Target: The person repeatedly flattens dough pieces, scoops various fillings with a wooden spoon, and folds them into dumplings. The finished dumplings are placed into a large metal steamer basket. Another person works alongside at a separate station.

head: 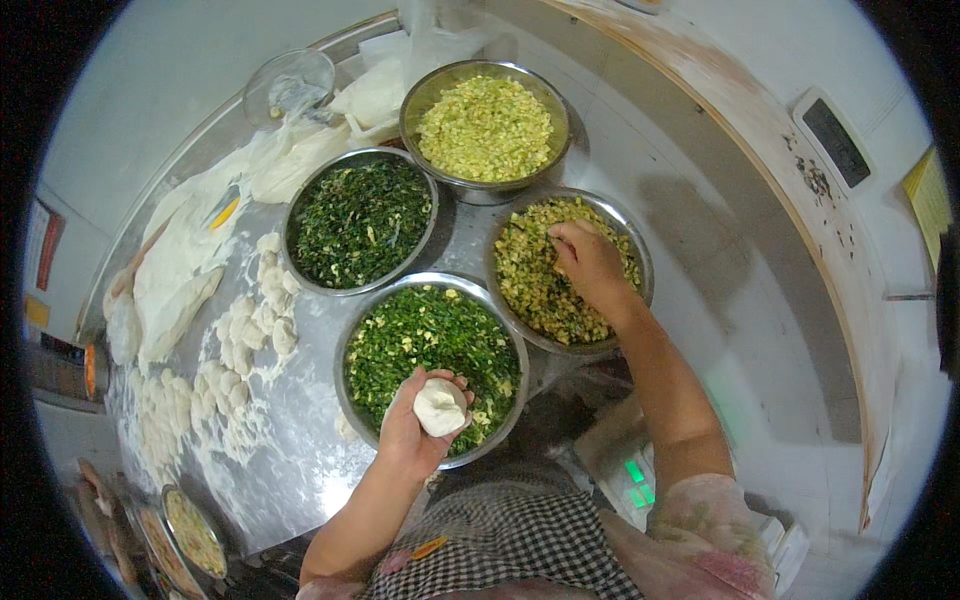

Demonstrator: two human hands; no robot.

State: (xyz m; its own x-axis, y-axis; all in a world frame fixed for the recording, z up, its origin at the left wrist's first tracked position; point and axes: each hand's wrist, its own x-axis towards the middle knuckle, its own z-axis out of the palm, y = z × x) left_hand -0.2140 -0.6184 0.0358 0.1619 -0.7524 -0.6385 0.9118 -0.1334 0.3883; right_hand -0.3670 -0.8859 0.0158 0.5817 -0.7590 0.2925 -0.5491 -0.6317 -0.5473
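Note:
My left hand [417, 431] holds a rounded piece of white dough [440, 407] above a steel bowl [339, 375] of chopped green chives with yellow egg bits. At the right, my right hand [589, 259] reaches into another steel bowl [646, 266] of diced pale green and yellow filling, its fingers bent over the mix; whether they hold anything cannot be told. A third bowl [434, 196] with dark chopped greens stands at the upper left of these. Behind them is a deeper steel bowl [409, 112] of pale green diced vegetable.
Floured dough pieces [240, 330] and a large dough sheet [187, 247] lie on the metal table [300, 442] at the left. A clear bowl [289, 86] and plastic bags [375, 94] are behind. More food trays [195, 532] stand lower left; a scale with a lit green display [640, 484] is near my right arm.

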